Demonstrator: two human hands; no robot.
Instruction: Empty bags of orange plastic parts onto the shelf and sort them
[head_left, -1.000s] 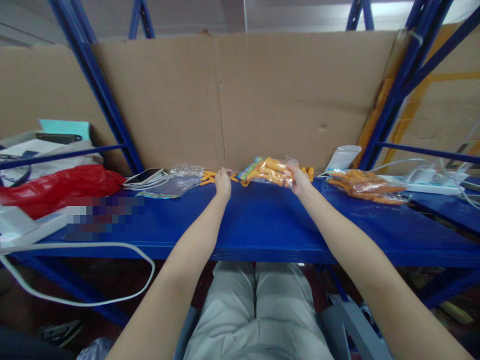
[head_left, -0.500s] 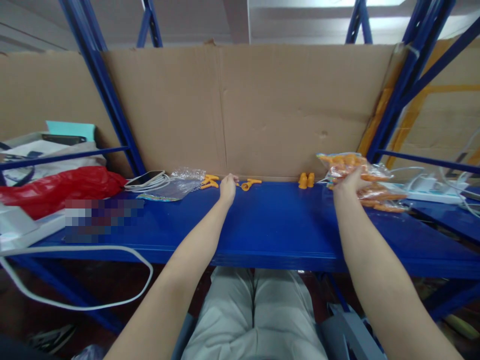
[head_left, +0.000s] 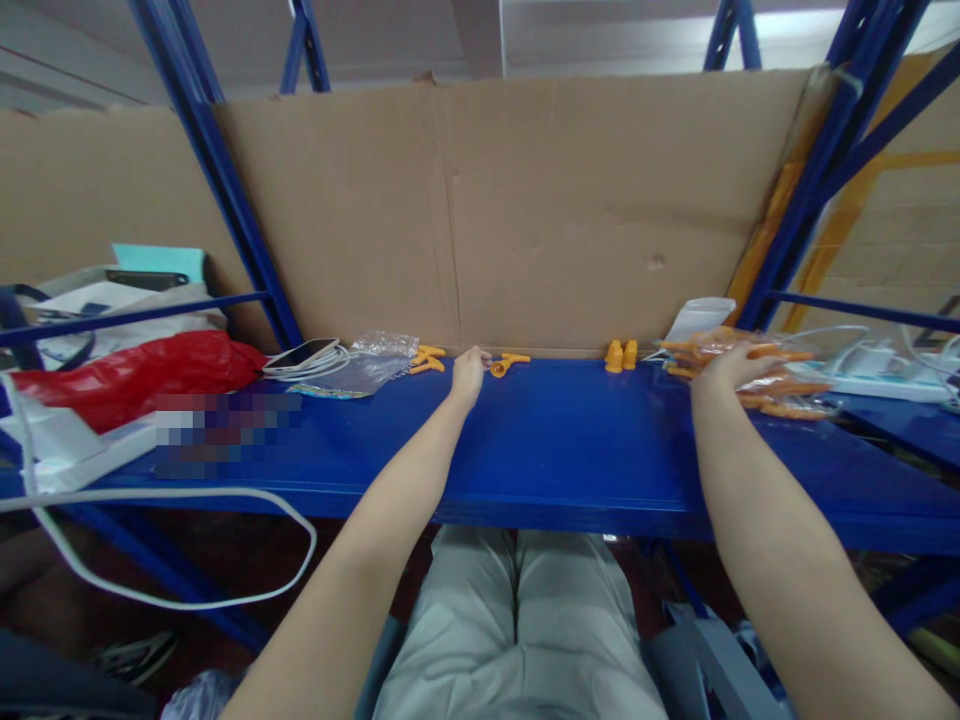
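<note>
Two orange pieces [head_left: 614,357] upright; left hand [head_left: 468,376]: curled, contents hidden; right hand [head_left: 720,370]: on bagged parts [head_left: 699,343], grip unclear

Workshop-like space: blue racking [head_left: 235,200], cardboard partition [head_left: 562,200]

Bagged pieces [head_left: 787,384] orange; loose piece [head_left: 513,360] yellow-orange; tabletop [head_left: 555,440] deep blue; cardboard [head_left: 540,220] brown; plastic sheeting [head_left: 165,370] red.

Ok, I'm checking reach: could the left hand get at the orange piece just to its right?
Probably yes: the left hand is close beside the orange piece, with nothing visible between them, though whether the hand holds something is unclear.
</note>
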